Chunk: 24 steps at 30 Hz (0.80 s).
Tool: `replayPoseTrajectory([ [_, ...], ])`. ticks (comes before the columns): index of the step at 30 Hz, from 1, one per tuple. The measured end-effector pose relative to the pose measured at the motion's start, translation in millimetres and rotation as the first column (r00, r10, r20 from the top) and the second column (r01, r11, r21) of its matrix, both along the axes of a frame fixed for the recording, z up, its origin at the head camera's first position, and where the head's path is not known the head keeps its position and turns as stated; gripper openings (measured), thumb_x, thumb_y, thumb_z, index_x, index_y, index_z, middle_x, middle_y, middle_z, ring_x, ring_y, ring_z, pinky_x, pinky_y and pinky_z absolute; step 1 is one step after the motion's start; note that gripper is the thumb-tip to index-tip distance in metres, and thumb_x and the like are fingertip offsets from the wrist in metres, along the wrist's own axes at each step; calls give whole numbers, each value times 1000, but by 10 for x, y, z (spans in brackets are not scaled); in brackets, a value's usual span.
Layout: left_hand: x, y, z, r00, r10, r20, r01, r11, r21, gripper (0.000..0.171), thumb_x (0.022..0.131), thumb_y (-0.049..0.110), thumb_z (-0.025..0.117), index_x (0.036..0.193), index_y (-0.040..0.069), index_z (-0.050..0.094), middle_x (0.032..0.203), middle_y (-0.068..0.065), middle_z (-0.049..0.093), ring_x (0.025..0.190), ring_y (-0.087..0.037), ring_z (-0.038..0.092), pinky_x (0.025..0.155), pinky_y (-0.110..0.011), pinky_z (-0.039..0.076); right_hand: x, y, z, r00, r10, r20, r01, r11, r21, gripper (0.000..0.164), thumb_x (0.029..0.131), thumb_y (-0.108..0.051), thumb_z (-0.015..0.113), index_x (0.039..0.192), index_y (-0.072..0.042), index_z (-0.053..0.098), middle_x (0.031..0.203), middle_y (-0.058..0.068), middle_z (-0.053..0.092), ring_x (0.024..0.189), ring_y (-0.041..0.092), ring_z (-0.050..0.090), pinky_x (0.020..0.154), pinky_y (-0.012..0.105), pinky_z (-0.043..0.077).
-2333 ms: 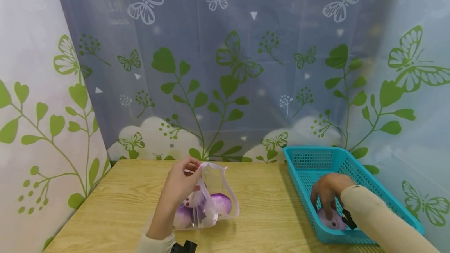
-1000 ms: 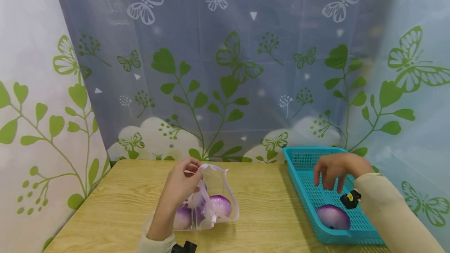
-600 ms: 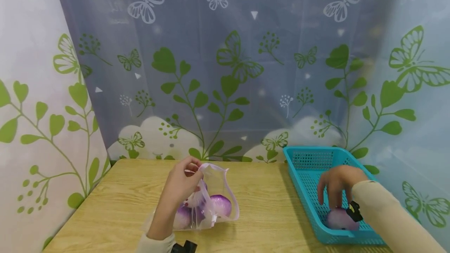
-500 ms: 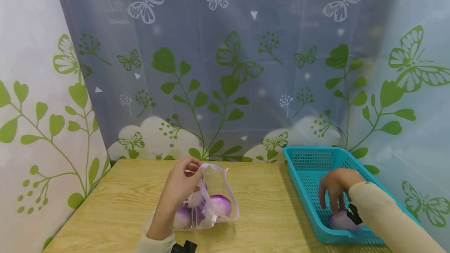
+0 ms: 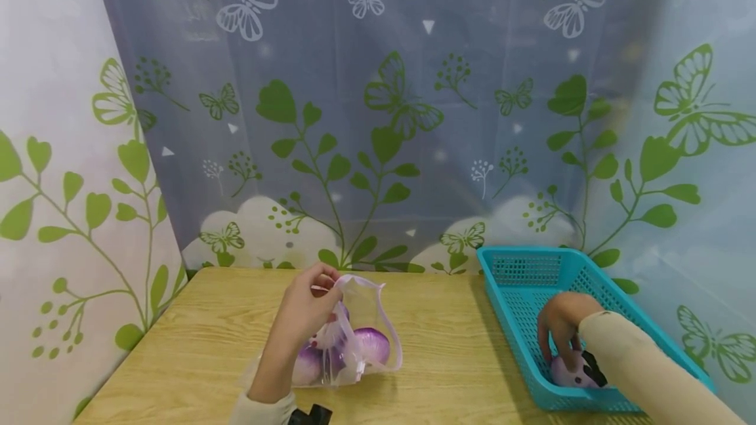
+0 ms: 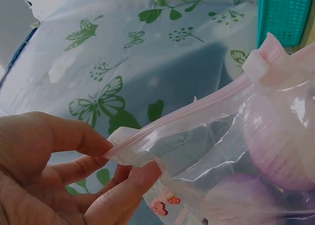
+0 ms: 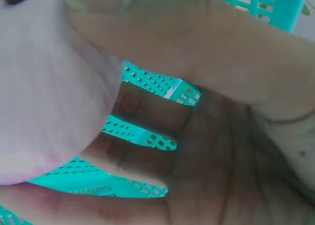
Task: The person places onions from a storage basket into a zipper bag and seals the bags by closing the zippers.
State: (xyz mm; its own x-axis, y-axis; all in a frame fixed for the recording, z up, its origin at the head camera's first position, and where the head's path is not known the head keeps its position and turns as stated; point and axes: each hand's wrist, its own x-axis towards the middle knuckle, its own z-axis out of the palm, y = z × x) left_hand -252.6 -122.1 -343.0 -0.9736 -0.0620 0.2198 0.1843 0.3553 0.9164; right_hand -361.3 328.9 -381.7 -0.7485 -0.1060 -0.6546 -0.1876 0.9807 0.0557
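Observation:
My left hand pinches the pink rim of a clear zip bag between thumb and fingers, holding its mouth apart. Inside the bag lie several purple-and-white onions, partly hidden by my hand and wrist. The left wrist view shows the pink zip edge and a white slider. At the right, my right hand reaches down into a turquoise basket. Its thumb and fingers are around a pale purple onion with a dark spot, low at the basket's near end.
A wooden table bears the bag and the basket, with bare wood between them. Patterned cloth with leaves and butterflies hangs behind and at both sides. The basket stands close to the right-hand cloth.
My right hand first lifted off the onion, showing its purple side, then lowered again and now grips it. The onion has shifted and turned, its dark spot facing differently. My left hand keeps still.

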Motion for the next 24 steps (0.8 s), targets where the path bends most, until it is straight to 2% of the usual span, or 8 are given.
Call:
replayPoseTrajectory([
  [3,7,0,1,1000,1,1,-1,1000,0,9,95,6,64,104,6,65,103,-15,64,88,-24,66,62,-32,63,-37,59,-20,1000,23,10,-23,999,-23,34,75,-10,89,87,-39,77,100,0,66,80,23,68,70,48,60],
  [6,7,-2,-1,1000,3,3,-3,1000,-3,9,95,6,64,105,6,65,104,-15,64,89,-24,66,62,-32,63,22,73,111,999,-13,33,17,991,-130,37,79,-3,83,95,-36,77,102,2,69,88,25,69,73,53,61],
  [8,4,-3,-4,1000,4,4,-4,1000,-5,9,95,6,63,105,6,65,104,-16,64,89,-24,66,62,-32,63,104,57,257,998,-55,41,63,971,-231,39,81,5,77,102,-28,76,109,7,69,97,30,68,77,57,62],
  [11,-10,-1,-10,1000,5,6,-5,1000,-6,9,95,6,63,104,6,65,104,-16,64,88,-24,66,62,-31,63,184,88,456,993,-110,46,120,923,-365,41,82,6,75,112,-21,73,118,10,65,104,30,66,75,54,64],
  [16,-20,1,-10,1000,6,20,-6,1000,-5,10,96,6,62,105,8,65,104,-15,63,89,-23,66,64,-32,63,218,177,656,989,-137,48,142,840,-523,41,83,1,76,121,-14,70,122,13,62,100,27,67,70,48,65],
  [20,-8,1,-4,1000,4,25,-4,1000,-2,10,96,6,62,105,8,64,104,-14,63,89,-24,66,64,-33,64,210,239,727,992,-126,31,117,769,-628,40,85,-2,77,123,-12,69,125,14,62,99,27,66,70,49,66],
  [24,-5,0,-1,1000,3,21,-3,1000,-1,9,96,5,62,105,7,64,104,-15,63,90,-24,66,64,-33,64,215,254,785,997,-80,-22,40,699,-714,43,87,-5,77,129,-7,67,130,18,63,106,29,65,69,49,66],
])
